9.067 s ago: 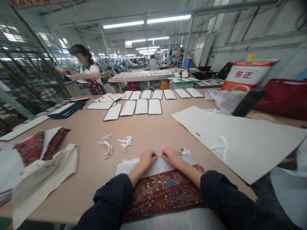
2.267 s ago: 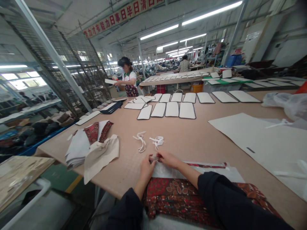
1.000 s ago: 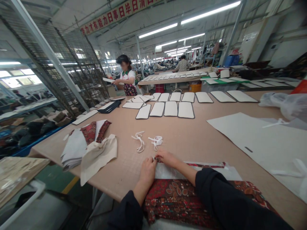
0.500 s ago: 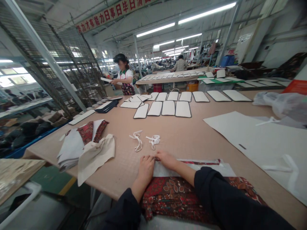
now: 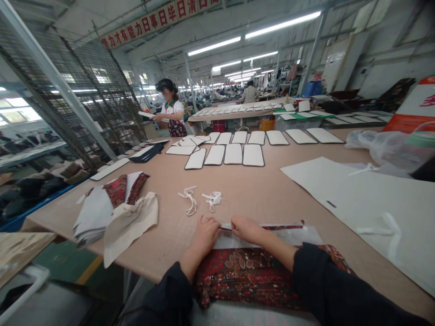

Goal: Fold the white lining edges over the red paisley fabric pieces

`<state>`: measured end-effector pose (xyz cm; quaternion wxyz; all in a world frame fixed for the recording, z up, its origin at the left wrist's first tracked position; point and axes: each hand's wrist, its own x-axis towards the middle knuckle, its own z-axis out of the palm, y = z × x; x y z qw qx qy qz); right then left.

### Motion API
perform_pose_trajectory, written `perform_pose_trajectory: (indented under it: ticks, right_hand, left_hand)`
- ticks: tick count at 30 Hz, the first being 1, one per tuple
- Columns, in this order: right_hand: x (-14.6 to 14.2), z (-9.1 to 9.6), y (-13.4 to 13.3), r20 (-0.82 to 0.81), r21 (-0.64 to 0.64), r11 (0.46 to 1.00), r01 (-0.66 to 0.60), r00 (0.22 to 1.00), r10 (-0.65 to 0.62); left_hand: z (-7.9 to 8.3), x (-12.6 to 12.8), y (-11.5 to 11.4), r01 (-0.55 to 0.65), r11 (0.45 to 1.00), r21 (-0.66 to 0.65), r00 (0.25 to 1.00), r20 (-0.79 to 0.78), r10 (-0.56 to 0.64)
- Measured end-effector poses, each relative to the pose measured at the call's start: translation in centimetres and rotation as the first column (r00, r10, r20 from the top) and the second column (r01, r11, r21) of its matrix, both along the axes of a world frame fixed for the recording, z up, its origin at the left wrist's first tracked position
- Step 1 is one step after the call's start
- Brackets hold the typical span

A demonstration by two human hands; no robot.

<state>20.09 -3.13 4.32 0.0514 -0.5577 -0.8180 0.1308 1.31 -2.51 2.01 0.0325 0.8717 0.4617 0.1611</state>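
Observation:
A red and brown patterned fabric (image 5: 244, 278) lies at the table's near edge, its far side turned to a pale backing (image 5: 306, 235) with a narrow patterned strip (image 5: 287, 227) along the top. My left hand (image 5: 206, 233) presses the left end of this far edge, fingers bent over it. Just to the right, my right hand (image 5: 247, 230) is closed on the same edge, fingertips pinched together and partly hidden. Two small bundles of white cord, a left cord (image 5: 189, 200) and a right cord (image 5: 212, 199), lie beyond my hands.
Folded cloth pieces (image 5: 98, 210) and a cream cloth (image 5: 132, 222) lie at left. Several white, dark-edged panels (image 5: 223, 155) are spread farther back. A large white sheet (image 5: 367, 194) and a clear plastic bag (image 5: 370, 142) are at right. Another person (image 5: 173, 113) stands beyond the table.
My right hand has moved right along the fabric edge, opening a gap from my left hand. My left hand stays at the left end. The view has shifted slightly.

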Motion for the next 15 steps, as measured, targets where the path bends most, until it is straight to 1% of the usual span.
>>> perform_pose_trajectory:
  ticks: [3,6,9,10,12,13,15]
  right_hand:
    - [2.2,1.5,-3.1,0.068,-0.028,1.0,0.0,0.998,0.002]
    - [5.7,3.4,-6.6,0.153,-0.067,0.998,-0.009,0.988,0.019]
    - [8.6,5.5,-9.0,0.197,-0.221,0.973,-0.071,0.973,0.116]
    - [9.0,6.1,-9.3,0.19,-0.266,0.96,-0.089,0.971,0.143]
    - [8.6,6.7,-8.6,0.155,-0.293,0.948,-0.123,0.972,0.174]
    - [7.8,6.7,-7.6,0.134,-0.28,0.949,-0.144,0.973,0.188]
    - [5.3,6.1,-4.7,0.066,-0.229,0.954,-0.196,0.974,0.216]
  left_hand:
    - [1.5,-0.7,-2.0,0.051,0.999,0.014,0.998,0.046,-0.052]
    - [2.8,-2.1,-4.8,0.142,0.99,0.009,0.987,0.079,-0.142]
    - [3.3,-3.2,-7.4,0.237,0.97,-0.055,0.971,0.047,-0.235]
    - [3.4,-3.3,-8.0,0.26,0.961,-0.088,0.965,0.025,-0.259]
    - [3.6,-3.4,-8.8,0.289,0.943,-0.164,0.955,-0.016,-0.295]
    - [3.7,-3.3,-8.9,0.292,0.935,-0.201,0.952,-0.03,-0.304]
    - [4.3,-3.0,-8.7,0.276,0.925,-0.259,0.955,-0.034,-0.295]
